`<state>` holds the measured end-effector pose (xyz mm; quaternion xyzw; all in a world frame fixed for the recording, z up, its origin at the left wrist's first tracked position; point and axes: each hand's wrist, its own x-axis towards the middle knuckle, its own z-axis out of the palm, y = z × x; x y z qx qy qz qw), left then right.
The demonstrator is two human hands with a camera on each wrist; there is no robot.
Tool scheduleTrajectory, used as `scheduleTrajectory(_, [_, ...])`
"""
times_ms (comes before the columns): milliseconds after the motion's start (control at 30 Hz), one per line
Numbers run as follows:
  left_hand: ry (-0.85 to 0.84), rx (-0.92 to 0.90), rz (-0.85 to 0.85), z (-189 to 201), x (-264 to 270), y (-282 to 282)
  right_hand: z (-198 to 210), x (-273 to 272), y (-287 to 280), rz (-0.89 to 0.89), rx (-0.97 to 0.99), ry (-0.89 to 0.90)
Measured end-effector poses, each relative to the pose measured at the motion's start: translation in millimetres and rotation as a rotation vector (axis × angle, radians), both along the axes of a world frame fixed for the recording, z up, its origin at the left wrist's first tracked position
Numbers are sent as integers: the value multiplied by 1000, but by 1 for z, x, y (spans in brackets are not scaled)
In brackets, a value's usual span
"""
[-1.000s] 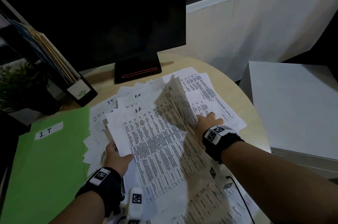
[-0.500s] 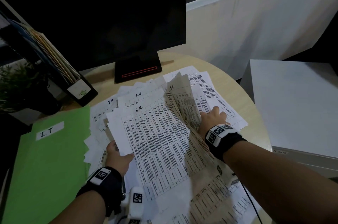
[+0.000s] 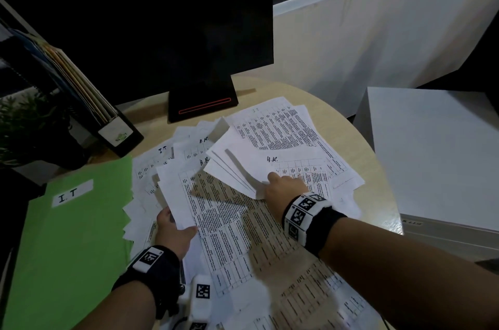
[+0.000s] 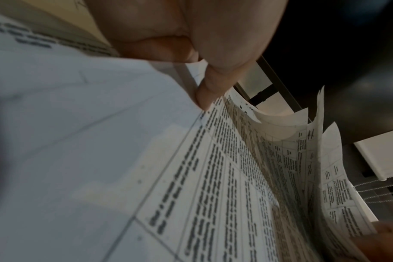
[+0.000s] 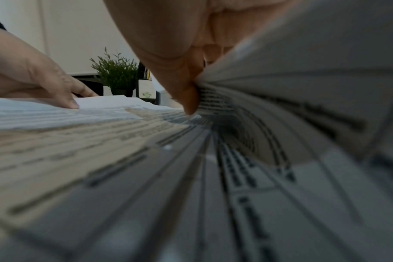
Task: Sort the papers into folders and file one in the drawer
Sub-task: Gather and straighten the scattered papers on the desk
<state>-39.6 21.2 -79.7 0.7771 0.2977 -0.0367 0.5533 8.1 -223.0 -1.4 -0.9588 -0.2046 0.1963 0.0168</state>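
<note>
**Sorting papers: both hands engaged**

Gripping a fanned bundle marked "H.R.", the right hand lifts it off the papers spread on the counter. The left hand pinches the top sheet's edge. A green folder marked "I.T" lies just left.

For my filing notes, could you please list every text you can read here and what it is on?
"I.T" on the green folder's white label.
"I.T" on a sheet.
"H.R." on the top sheet of the lifted bundle, and on two sheets beside it.
Printed tables, magazine file label: too small to read.
</note>
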Motion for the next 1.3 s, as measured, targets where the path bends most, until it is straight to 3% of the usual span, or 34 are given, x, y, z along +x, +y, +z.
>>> scheduleTrajectory(133, [-11, -6, 1, 1, 0, 0, -2, 3, -4, -118, 124, 76])
scheduleTrajectory(300, [-30, 22, 5, 1, -3, -1, -15, 14, -23, -500, 426, -54])
scheduleTrajectory(433, [-12, 53, 14, -4, -5, 1, -30, 25, -42, -833, 471, 61])
scheduleTrajectory(533, [5, 70, 6, -8, -4, 4, -29, 31, -49, -729, 343, 85])
scheduleTrajectory(633, [14, 85, -6, -7, -5, 4, -11, 36, -57, -640, 346, -62])
scheduleTrajectory(867, [59, 95, -51, -3, -13, 9, 70, 41, -70, -770, 745, -552])
scheduleTrajectory(1067, [96, 52, -54, 3, -12, 10, 117, 47, -72, -847, 1072, -762])
scheduleTrajectory(1167, [106, 82, -43, 4, -10, 12, 113, 50, -65, -813, 1138, -710])
scheduleTrajectory(1300, [137, -7, 7, 6, -9, 14, 66, 45, -43, -718, 944, -374])
